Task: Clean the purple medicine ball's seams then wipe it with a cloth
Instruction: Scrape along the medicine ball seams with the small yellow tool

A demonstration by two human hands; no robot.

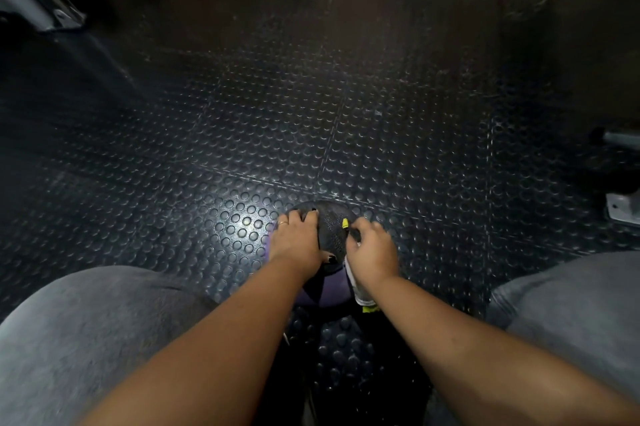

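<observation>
1. We see the medicine ball (331, 289), purple with a dark panel on top, on the studded rubber floor (242, 135) between 2 knees (86, 321) in grey cloth.
2. The left hand (294, 239) lies over the ball's upper left, its fingers (306, 216) spread, nearly straight and pressing on the dark panel. It grips nothing.
3. The right hand (372, 251) sits on the ball's right side, fingers curled, pinching a small tool (345, 224) whose yellow tip touches the dark panel.
4. A white cloth (360, 292) hangs under the right wrist against the ball; we cannot tell whether that hand grips it.
</observation>
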